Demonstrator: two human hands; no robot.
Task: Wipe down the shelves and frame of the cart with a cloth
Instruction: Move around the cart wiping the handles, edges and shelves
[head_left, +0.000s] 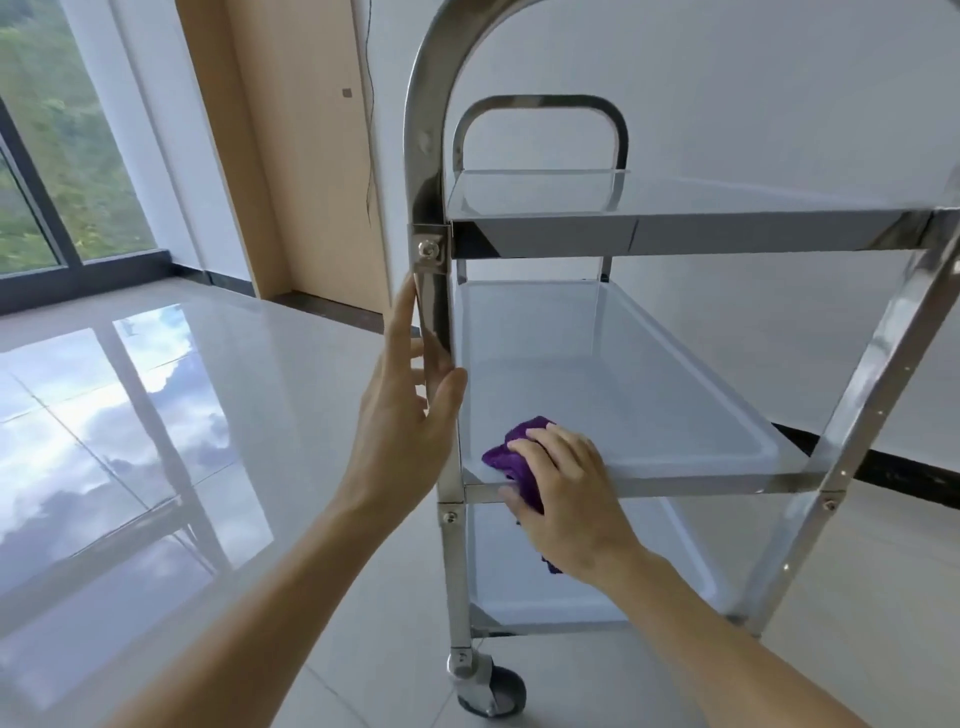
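Note:
A stainless steel cart (878, 374) with three tray shelves stands in front of me. My left hand (410, 395) wraps around the near left upright post (435, 312), between the top and middle shelves. My right hand (561, 499) is closed on a bunched purple cloth (506, 457) and presses it on the near left corner of the middle shelf (623, 395), over its front rim. Part of the cloth hangs below my palm. The top shelf (649, 195) and the bottom shelf (519, 577) hold nothing.
A caster wheel (501, 693) sits under the near left post. Glossy floor tiles (156, 441) spread to the left, toward a large window (57, 156) and a wooden door panel (306, 156). A white wall (753, 104) stands right behind the cart.

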